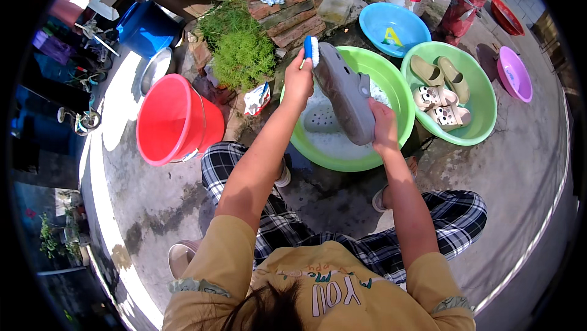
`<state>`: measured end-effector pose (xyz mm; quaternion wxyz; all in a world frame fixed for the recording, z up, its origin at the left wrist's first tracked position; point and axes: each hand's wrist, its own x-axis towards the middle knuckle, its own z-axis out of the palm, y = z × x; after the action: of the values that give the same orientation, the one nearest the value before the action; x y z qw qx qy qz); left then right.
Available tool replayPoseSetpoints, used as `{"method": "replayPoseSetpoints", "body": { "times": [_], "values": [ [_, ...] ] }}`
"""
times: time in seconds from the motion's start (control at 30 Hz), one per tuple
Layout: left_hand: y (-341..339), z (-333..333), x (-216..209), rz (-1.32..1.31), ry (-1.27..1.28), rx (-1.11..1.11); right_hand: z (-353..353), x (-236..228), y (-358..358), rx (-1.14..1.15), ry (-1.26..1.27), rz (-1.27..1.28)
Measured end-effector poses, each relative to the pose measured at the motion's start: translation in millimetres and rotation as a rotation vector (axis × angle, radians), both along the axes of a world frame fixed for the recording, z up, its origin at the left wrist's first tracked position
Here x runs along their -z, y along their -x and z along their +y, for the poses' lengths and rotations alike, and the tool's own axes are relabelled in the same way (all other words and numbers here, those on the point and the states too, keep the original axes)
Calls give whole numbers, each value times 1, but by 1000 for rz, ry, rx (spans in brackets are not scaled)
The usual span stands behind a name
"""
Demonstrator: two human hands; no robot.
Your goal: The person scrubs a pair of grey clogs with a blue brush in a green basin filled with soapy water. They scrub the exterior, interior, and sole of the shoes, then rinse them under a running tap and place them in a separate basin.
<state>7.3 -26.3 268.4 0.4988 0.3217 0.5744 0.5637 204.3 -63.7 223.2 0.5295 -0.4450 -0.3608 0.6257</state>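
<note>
Clog (pixel 343 89) held tilted above the tub (pixel 401 95) between my two hands. My left hand (pixel 298 81): fingers curled together round the brush (pixel 308 51), bristles at the clog's far end; contact I cannot tell. My right hand (pixel 384 124): fingers gripping the near end by its edge, fingertips partly hidden. Below, a second clog (pixel 319 118) lies in suds (pixel 327 141). Right of the tub, a basin (pixel 487 124) holds four slippers (pixel 454 80); left, a bucket (pixel 211 124) stands apart.
</note>
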Motion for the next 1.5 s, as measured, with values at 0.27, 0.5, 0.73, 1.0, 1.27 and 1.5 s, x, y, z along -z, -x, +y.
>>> {"method": "replayPoseSetpoints", "body": {
  "times": [0.27,0.5,0.73,1.0,1.27,1.5],
  "values": [
    [10,-2,-47,185,-13,-106,-6,-26,10,-91,-135,-75],
    [5,-6,-39,-156,-140,-158,-22,-51,12,-286,-635,-874],
    [-27,-38,-21,-246,-403,11,-7,-94,30,-317,15,901],
    [-51,-100,16,794,-442,-146,14,-45,19,-230,6,630],
    [-39,-44,-13,967,-127,-254,-17,-52,38,-190,-58,320],
    [-46,-70,-2,1108,-391,-31,-6,-35,25,-300,-23,318]
  ]
}}
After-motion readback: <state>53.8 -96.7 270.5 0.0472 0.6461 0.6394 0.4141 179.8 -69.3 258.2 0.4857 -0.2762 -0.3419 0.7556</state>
